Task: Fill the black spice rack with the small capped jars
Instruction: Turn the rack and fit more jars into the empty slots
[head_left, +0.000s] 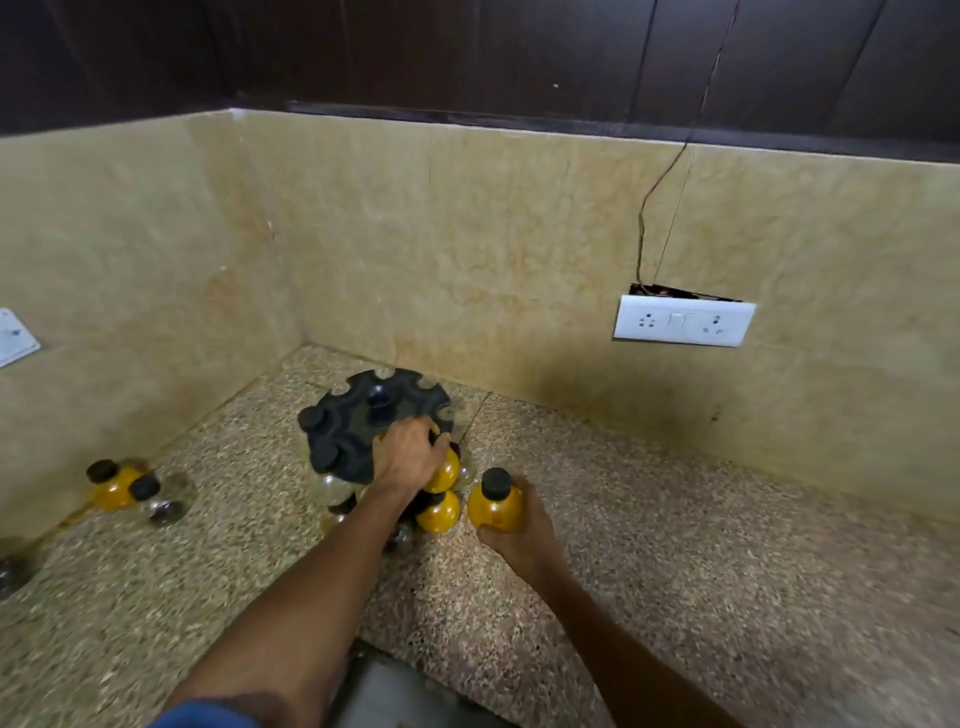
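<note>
1. In the far corner of the speckled stone counter (675, 519): black spice rack (358, 426), round, with notched rim and a central knob (381, 400), standing where the two beige marble walls meet.
2. On the rack's left rim: two black caps (311, 415) seated in notches, with clear jars (328, 488) hanging below them.
3. At the rack's near right edge: left hand (408, 457), fingers curled over the cap of a yellow-filled jar (447, 470) and gripping it at a notch; whether seated in the notch cannot be told.
4. Just below that jar: second yellow jar (439, 514) on a lower tier, touching or nearly touching the upper one.
5. Just right of the rack: right hand (514, 535), fingers wrapped round the base of a third yellow-filled jar (493, 506), upright, black cap on, apart from the rack.
6. Well to the left, near the left wall: loose cluster of jars (130, 488) on the counter, one yellow and at least one clear, black-capped, blurred.
7. At the far left edge of the counter: another dark, blurred jar (15, 569).
8. On the right wall: white switch-and-socket plate (683, 322), a thin wire (670, 187) running up from behind it.
9. On the left wall: part of a second white plate (15, 338).
10. At the bottom edge: a blue sleeve (208, 717) on the left arm.
</note>
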